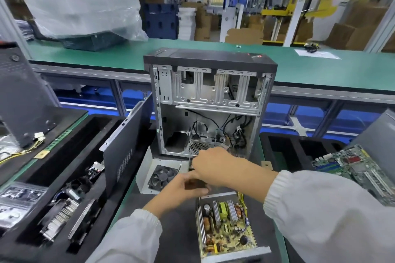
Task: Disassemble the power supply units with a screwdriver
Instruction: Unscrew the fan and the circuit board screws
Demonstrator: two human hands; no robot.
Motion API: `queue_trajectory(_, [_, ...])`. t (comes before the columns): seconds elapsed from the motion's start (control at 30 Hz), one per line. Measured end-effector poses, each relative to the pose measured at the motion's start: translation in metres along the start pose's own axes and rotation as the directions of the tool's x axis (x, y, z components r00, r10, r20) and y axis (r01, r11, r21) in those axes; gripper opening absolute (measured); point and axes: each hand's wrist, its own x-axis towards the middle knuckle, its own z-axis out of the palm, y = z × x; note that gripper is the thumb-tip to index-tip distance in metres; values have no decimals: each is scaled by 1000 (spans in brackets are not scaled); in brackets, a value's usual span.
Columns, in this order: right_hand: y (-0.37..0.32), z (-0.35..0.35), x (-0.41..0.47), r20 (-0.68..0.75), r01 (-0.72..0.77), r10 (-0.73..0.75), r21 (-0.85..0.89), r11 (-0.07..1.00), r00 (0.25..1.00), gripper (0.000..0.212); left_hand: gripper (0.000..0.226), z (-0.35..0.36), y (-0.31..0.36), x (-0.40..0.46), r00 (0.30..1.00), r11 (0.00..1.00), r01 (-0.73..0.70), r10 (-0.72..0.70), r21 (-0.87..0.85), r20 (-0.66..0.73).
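Observation:
An opened power supply unit lies on the dark mat in front of me, its circuit board with coils and heat sinks exposed. Its grey cover with the black fan lies to the left, fan side up. My left hand is curled around a small dark part just above the unit. My right hand reaches across over it and grips a dark object at the foot of the open computer case. What that object is stays blurred. No screwdriver is plainly visible.
A black side panel leans left of the case. A black foam tray at left holds heat sinks and parts. Green motherboards lie on another tray at right. Behind runs a green conveyor carrying a plastic-wrapped bin.

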Motion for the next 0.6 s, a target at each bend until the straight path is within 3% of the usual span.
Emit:
queue_trajectory(0.1, [6,4,-2,21,83,-84,46,995,996,23,17,0,-1,0,1000,1000,11,-11,27,-5])
queue_trajectory(0.23, [15,5,-4,85,161,-178,174,971,980,41,18,5,2,-1,1000,1000,18,-18,-15,-17])
queue_trajectory(0.33, [17,6,-5,19,93,-98,183,979,995,41,18,9,3,-3,1000,1000,9,-8,-9,11])
queue_trajectory(0.43, [9,9,-3,-84,-31,30,-4,1000,996,37,17,10,1,-4,1000,1000,-5,5,-24,-3])
queue_trajectory(0.5, [4,11,0,-71,-7,4,-41,999,997,29,17,9,0,-4,1000,1000,-8,8,-15,-7])
queue_trajectory(0.6, [5,10,-3,5,60,-61,78,995,998,25,24,7,-3,1,999,999,23,-23,-34,24])
